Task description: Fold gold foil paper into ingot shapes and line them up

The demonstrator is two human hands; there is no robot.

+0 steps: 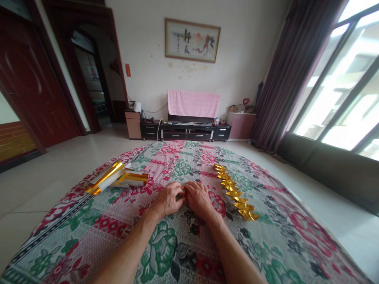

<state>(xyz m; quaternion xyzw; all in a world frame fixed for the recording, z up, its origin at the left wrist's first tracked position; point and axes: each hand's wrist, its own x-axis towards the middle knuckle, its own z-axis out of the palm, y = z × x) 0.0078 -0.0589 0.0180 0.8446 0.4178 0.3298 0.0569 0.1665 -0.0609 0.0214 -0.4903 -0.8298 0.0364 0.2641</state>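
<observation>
My left hand and my right hand meet knuckle to knuckle on a flowered cloth covering a round table. Both are curled, fingers pressed together around a small piece of gold foil paper, of which only a sliver shows between them. To the right of my right hand runs a row of several folded gold foil pieces, laid end to end away from me. Left of my left hand lies a loose stack of gold foil sheets, partly curled.
Beyond the table is a tiled floor, a low dark TV cabinet with a pink towel over the screen, and a framed picture. Dark wooden doors stand at left. Curtains and a large window are at right.
</observation>
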